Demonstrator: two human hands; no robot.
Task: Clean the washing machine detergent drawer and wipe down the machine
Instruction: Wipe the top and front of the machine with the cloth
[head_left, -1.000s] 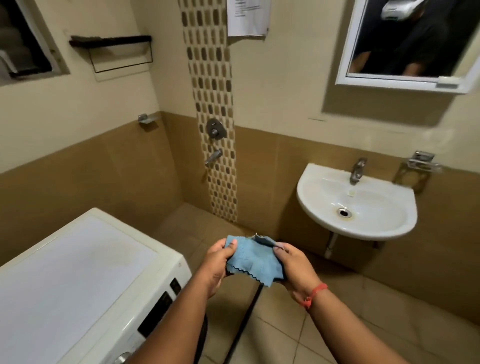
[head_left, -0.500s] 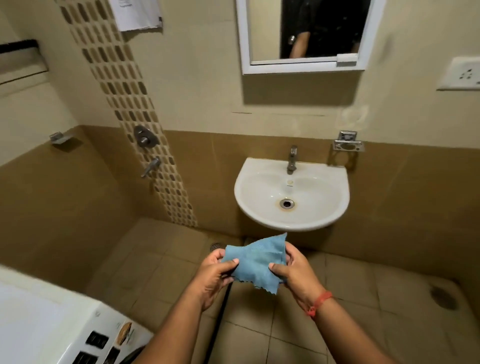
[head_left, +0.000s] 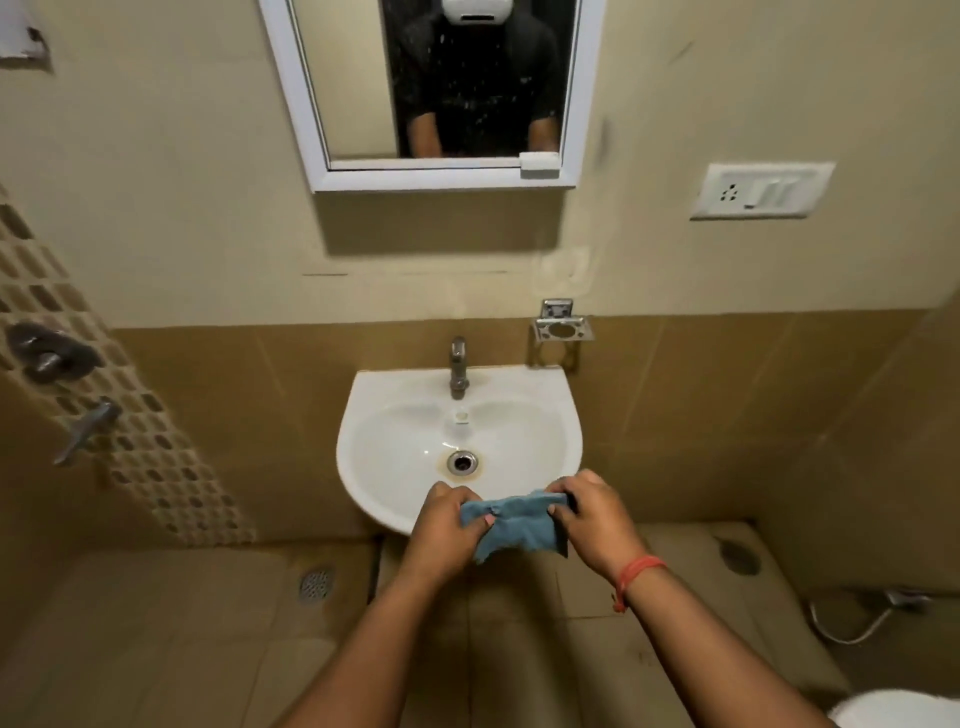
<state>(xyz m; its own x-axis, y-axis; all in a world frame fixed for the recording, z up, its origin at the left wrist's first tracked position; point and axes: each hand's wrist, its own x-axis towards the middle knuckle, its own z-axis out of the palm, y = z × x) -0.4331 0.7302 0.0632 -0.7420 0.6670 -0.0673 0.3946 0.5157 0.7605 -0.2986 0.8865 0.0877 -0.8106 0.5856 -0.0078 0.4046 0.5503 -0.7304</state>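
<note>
A small blue cloth (head_left: 514, 525) hangs bunched between both hands at the front rim of a white wall basin (head_left: 395, 426). My left hand (head_left: 447, 525) pinches its left end and my right hand (head_left: 592, 519) grips its right end; a red thread circles the right wrist. The basin's metal tap (head_left: 458, 366) stands at the back, with the drain (head_left: 461, 462) below it. The washing machine and its drawer are out of view.
A mirror (head_left: 441, 88) hangs above the basin, a soap holder (head_left: 561, 327) and a socket plate (head_left: 761, 189) to the right. A wall valve (head_left: 47, 351) and spout (head_left: 85, 428) sit at left. Floor drain (head_left: 316, 583), a hose (head_left: 862, 618) and a white object (head_left: 898, 709) lie low.
My view has swung right, away from the washing machine, to face the basin squarely. Both hands have come forward with the cloth to the basin's front rim, and the cloth is more bunched.
</note>
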